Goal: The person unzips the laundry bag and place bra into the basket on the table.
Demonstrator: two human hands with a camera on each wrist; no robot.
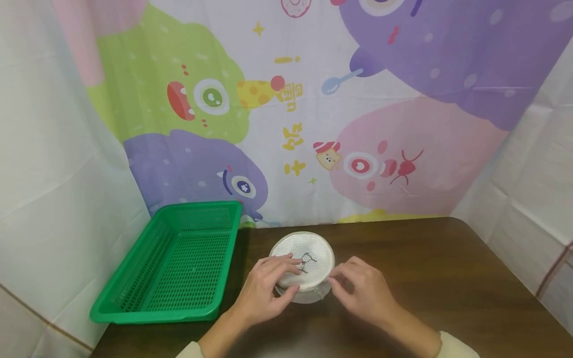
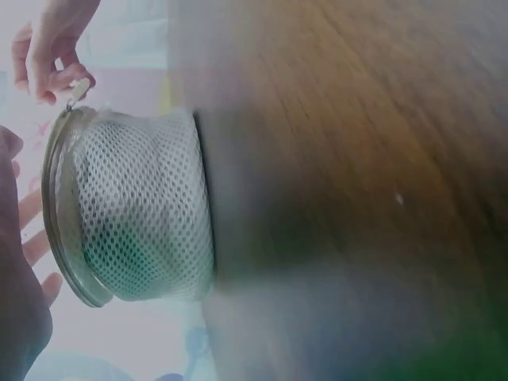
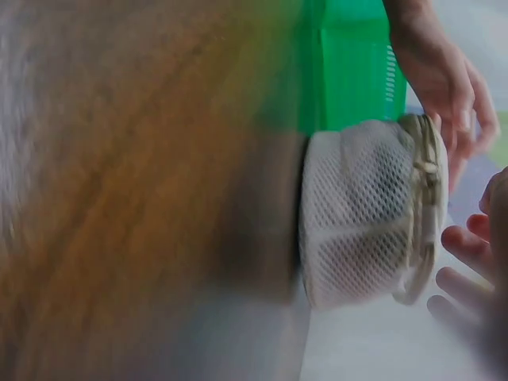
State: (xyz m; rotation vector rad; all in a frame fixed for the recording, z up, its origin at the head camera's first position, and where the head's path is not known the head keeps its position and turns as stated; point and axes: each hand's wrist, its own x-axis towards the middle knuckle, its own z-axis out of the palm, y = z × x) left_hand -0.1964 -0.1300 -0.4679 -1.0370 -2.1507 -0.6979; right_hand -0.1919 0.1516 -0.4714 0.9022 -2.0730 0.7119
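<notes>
White mesh case (image 1: 309, 248), yellow sideways lettering (image 1: 293, 136)

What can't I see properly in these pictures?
Inside the mesh bag: head view, its lid covers it.
Maybe part of the lid's drawing: head view, behind the left hand.
Rest of the right hand: right wrist view, past the right edge.
Near edge of the table: head view, cut off below.

Yellow lettering (image 1: 293, 136) turned on its side

At twelve o'clock in the head view, a column of what looks like Korean characters stands on the printed cloth (image 1: 268, 199), finishing at the top with an exclamation mark (image 1: 283, 60). The syllables cannot be read with certainty. Towards six o'clock, the mesh bag's (image 1: 286, 248) top bears an unreadable dark line mark (image 1: 308, 258).
</notes>
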